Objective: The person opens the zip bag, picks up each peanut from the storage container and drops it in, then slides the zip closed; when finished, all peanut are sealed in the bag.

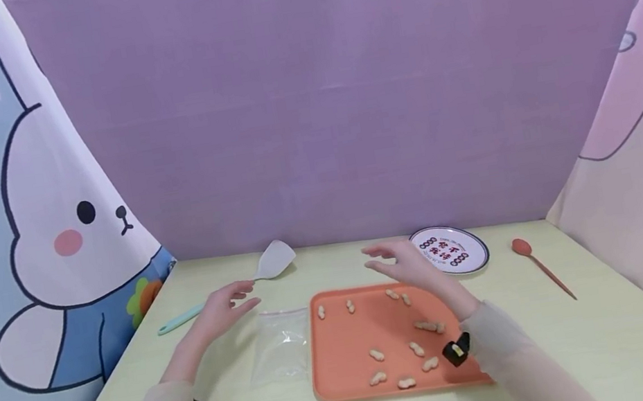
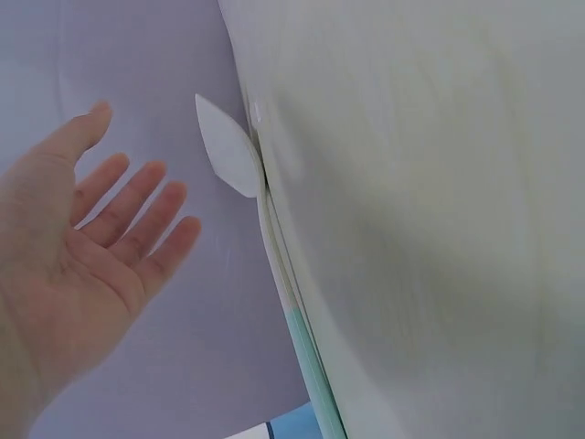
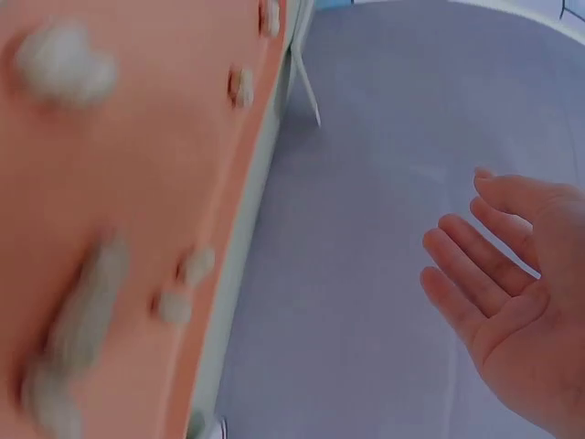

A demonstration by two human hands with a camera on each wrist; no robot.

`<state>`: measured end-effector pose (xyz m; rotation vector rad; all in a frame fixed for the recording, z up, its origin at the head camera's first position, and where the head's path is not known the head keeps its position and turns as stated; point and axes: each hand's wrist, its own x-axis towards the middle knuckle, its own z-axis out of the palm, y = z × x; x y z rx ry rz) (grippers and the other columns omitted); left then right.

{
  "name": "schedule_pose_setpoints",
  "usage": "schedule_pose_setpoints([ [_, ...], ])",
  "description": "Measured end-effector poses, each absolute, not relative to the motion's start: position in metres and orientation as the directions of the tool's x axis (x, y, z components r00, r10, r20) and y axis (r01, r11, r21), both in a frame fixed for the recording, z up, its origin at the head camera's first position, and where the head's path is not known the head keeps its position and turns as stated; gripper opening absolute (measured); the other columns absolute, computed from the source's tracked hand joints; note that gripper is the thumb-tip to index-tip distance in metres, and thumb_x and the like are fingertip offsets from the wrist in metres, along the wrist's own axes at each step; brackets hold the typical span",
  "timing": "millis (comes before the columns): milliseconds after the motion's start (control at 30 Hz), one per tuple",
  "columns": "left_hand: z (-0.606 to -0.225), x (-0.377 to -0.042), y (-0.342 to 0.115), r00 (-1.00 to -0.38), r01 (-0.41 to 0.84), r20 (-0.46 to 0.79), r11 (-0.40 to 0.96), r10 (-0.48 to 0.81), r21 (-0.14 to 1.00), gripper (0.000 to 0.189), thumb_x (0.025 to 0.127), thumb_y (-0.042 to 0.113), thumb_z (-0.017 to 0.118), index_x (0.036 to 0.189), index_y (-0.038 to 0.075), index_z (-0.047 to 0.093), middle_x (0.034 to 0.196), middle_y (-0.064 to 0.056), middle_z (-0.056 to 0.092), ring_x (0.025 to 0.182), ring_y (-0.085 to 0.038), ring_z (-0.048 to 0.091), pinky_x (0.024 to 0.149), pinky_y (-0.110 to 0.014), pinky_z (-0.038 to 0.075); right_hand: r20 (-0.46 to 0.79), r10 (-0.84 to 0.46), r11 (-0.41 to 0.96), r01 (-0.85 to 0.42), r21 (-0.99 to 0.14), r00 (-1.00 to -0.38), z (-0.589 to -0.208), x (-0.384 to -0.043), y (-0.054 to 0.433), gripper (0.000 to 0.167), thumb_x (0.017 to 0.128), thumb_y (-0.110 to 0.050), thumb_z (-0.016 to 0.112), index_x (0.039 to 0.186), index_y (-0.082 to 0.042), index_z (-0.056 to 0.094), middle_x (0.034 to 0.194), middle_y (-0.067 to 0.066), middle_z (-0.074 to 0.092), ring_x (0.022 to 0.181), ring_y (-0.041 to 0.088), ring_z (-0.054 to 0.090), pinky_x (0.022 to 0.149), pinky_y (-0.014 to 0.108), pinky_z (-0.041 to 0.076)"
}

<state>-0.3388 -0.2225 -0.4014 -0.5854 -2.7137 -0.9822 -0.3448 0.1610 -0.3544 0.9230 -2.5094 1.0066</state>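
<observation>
My left hand (image 1: 222,312) is held over the left side of the table with relaxed fingers and nothing in it. It overlaps the neck of a spatula (image 1: 275,260) with a white blade and mint-green handle. Just right of that hand lies a clear zip bag (image 1: 282,347), flat on the table. An orange tray (image 1: 344,344) holds several scattered peanuts (image 1: 416,349). Above the tray's back edge hovers my right hand (image 1: 404,263), its fingers loosely extended and holding nothing. In the right wrist view its palm (image 3: 539,338) shows bare.
An oval white plate (image 1: 474,250) with a dark rim and red lettering lies behind the tray, near my right hand. Farther right rests a reddish wooden spoon (image 1: 547,272). A purple curtain (image 1: 319,103) closes off the table's back edge, with printed cartoon curtains at both sides.
</observation>
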Motion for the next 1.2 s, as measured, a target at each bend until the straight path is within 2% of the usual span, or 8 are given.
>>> schedule_pose_setpoints([
  [133, -0.404, -0.344, -0.218, -0.893, 0.448, 0.323, 0.692, 0.314, 0.566, 0.037, 0.089, 0.021, 0.065, 0.117, -0.003, 0.061, 0.114, -0.022, 0.064, 0.098, -0.035, 0.063, 0.085, -0.046, 0.053, 0.456, -0.489, 0.524, -0.668, -0.528, -0.744, -0.358, -0.349, 0.137, 0.03, 0.088, -0.014, 0.065, 0.114, -0.001, 0.065, 0.113, 0.015, 0.067, 0.102, 0.028, 0.064, 0.09, 0.04, 0.053],
  [300, -0.406, -0.347, -0.215, -0.908, 0.418, 0.277, 0.683, 0.313, 0.599, 0.039, 0.089, 0.019, 0.064, 0.118, -0.007, 0.059, 0.107, -0.024, 0.065, 0.093, -0.034, 0.064, 0.085, -0.045, 0.052, 0.417, -0.499, 0.489, -0.645, -0.587, -0.759, -0.363, -0.353, 0.108, 0.03, 0.088, -0.014, 0.065, 0.115, -0.001, 0.065, 0.113, 0.014, 0.067, 0.101, 0.026, 0.065, 0.087, 0.036, 0.054],
  [500, -0.411, -0.347, -0.217, -0.939, 0.334, 0.148, 0.714, 0.311, 0.615, 0.045, 0.089, 0.022, 0.063, 0.121, -0.009, 0.055, 0.112, -0.026, 0.063, 0.097, -0.036, 0.062, 0.088, -0.046, 0.051, 0.331, -0.52, 0.447, -0.581, -0.68, -0.788, -0.367, -0.354, 0.078, 0.03, 0.09, -0.014, 0.062, 0.119, -0.004, 0.063, 0.113, 0.013, 0.067, 0.103, 0.024, 0.064, 0.089, 0.035, 0.053],
  [700, -0.414, -0.345, -0.217, -0.933, 0.327, 0.09, 0.715, 0.349, 0.619, 0.051, 0.085, 0.021, 0.068, 0.122, -0.01, 0.053, 0.114, -0.029, 0.06, 0.102, -0.041, 0.06, 0.09, -0.048, 0.05, 0.313, -0.546, 0.424, -0.578, -0.697, -0.777, -0.374, -0.356, 0.056, 0.03, 0.09, -0.014, 0.063, 0.117, -0.001, 0.063, 0.111, 0.015, 0.067, 0.101, 0.027, 0.064, 0.086, 0.031, 0.054],
  [833, -0.414, -0.343, -0.217, -0.929, 0.32, 0.057, 0.718, 0.365, 0.619, 0.055, 0.081, 0.019, 0.072, 0.123, -0.01, 0.052, 0.113, -0.027, 0.06, 0.103, -0.041, 0.059, 0.091, -0.049, 0.048, 0.267, -0.557, 0.436, -0.55, -0.712, -0.787, -0.38, -0.357, 0.042, 0.031, 0.089, -0.014, 0.064, 0.117, -0.002, 0.063, 0.112, 0.014, 0.066, 0.101, 0.026, 0.064, 0.084, 0.026, 0.054],
  [1067, -0.414, -0.343, -0.216, -0.924, 0.315, 0.024, 0.723, 0.382, 0.614, 0.055, 0.074, 0.011, 0.077, 0.12, -0.009, 0.054, 0.104, -0.022, 0.062, 0.098, -0.037, 0.059, 0.09, -0.049, 0.048, 0.14, -0.584, 0.482, -0.48, -0.733, -0.8, -0.387, -0.354, 0.023, 0.037, 0.087, -0.014, 0.066, 0.121, -0.001, 0.06, 0.118, 0.019, 0.063, 0.109, 0.029, 0.061, 0.085, 0.03, 0.054],
  [1200, -0.415, -0.344, -0.216, -0.916, 0.328, 0.008, 0.735, 0.402, 0.593, 0.05, 0.072, 0.007, 0.077, 0.115, -0.009, 0.058, 0.098, -0.017, 0.063, 0.093, -0.031, 0.059, 0.087, -0.044, 0.049, 0.06, -0.604, 0.543, -0.466, -0.698, -0.794, -0.394, -0.353, 0.016, 0.044, 0.086, -0.016, 0.067, 0.126, -0.002, 0.056, 0.124, 0.017, 0.06, 0.114, 0.028, 0.058, 0.087, 0.031, 0.053],
])
